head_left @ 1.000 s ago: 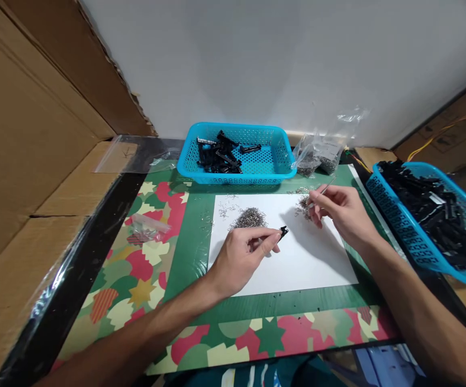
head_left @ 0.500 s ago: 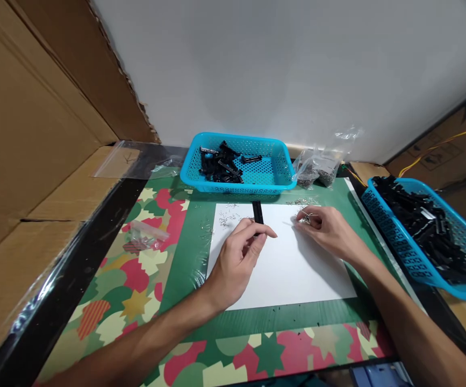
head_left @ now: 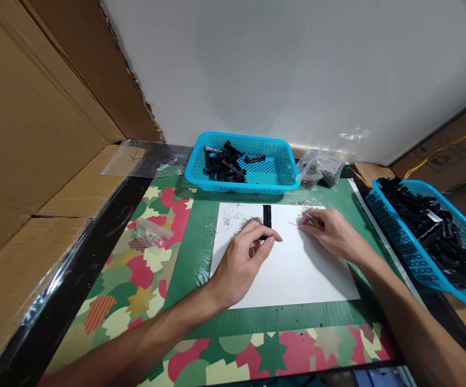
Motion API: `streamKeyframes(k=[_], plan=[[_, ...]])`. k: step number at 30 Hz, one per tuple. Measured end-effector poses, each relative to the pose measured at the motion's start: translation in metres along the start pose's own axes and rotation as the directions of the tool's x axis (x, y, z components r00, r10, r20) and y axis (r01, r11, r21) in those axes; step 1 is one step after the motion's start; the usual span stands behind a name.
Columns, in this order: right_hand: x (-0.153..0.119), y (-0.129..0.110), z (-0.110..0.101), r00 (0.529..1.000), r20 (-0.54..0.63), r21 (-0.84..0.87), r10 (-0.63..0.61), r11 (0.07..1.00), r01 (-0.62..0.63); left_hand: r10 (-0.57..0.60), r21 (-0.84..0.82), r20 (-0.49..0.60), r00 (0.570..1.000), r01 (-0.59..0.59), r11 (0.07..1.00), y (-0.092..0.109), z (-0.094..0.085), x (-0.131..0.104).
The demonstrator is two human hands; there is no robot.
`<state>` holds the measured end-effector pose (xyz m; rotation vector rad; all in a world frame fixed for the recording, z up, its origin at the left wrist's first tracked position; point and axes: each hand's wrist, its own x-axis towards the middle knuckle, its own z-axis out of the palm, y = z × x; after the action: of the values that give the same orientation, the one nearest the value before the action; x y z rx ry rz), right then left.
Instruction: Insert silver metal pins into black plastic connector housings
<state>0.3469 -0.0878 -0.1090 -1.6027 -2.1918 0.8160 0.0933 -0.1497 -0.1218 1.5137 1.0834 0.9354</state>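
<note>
My left hand (head_left: 243, 258) is closed round the lower end of a narrow black plastic part (head_left: 267, 215), which points up and away from me over a white sheet (head_left: 285, 285). The fingers hide its near end. On the sheet's right side, my right hand (head_left: 329, 228) pinches what look like thin metal tweezers (head_left: 306, 216), their tips directed left. Small silvery metal pieces (head_left: 228, 217) lie scattered at the sheet's far left. A denser heap of them (head_left: 252, 220) sits just behind my left hand, and more pieces (head_left: 305, 202) lie by the far right edge.
Behind the sheet stands a blue basket (head_left: 243, 188) with several black parts. Another blue basket (head_left: 414, 258), full of black parts, is at the right. Clear bags of small metal pieces (head_left: 329, 177) lean against the wall. A small plastic bag (head_left: 152, 234) lies left on the patterned mat.
The black part has turned slightly to stand straighter in my left hand. A heap of metal pieces behind that hand shows more now. The whole view has shifted a little.
</note>
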Motion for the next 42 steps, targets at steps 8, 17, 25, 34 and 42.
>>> streamKeyframes(k=[8,17,25,34,42], plan=[[-0.001,0.005,-0.009,1.0,0.004,0.045,0.011,0.999,-0.011,0.005,0.009,0.015,1.0,-0.005,1.0,-0.003,0.001,-0.002],[-0.001,0.01,-0.006,0.998,0.048,-0.062,-0.044,0.997,0.046,0.009,0.026,0.027,1.0,-0.01,1.0,-0.002,0.001,-0.002],[-0.005,0.005,-0.016,0.966,0.256,0.01,-0.033,0.999,0.032,-0.001,0.022,0.031,1.0,0.001,1.0,-0.002,0.0,-0.002],[-0.005,0.009,-0.018,0.966,0.248,0.042,-0.076,0.997,0.068,-0.003,0.023,0.034,0.999,0.002,1.0,-0.003,0.0,-0.001],[-0.006,0.005,-0.012,0.963,0.248,-0.004,-0.108,0.994,0.113,-0.019,-0.002,0.048,0.999,0.019,1.0,-0.004,0.0,0.0]])
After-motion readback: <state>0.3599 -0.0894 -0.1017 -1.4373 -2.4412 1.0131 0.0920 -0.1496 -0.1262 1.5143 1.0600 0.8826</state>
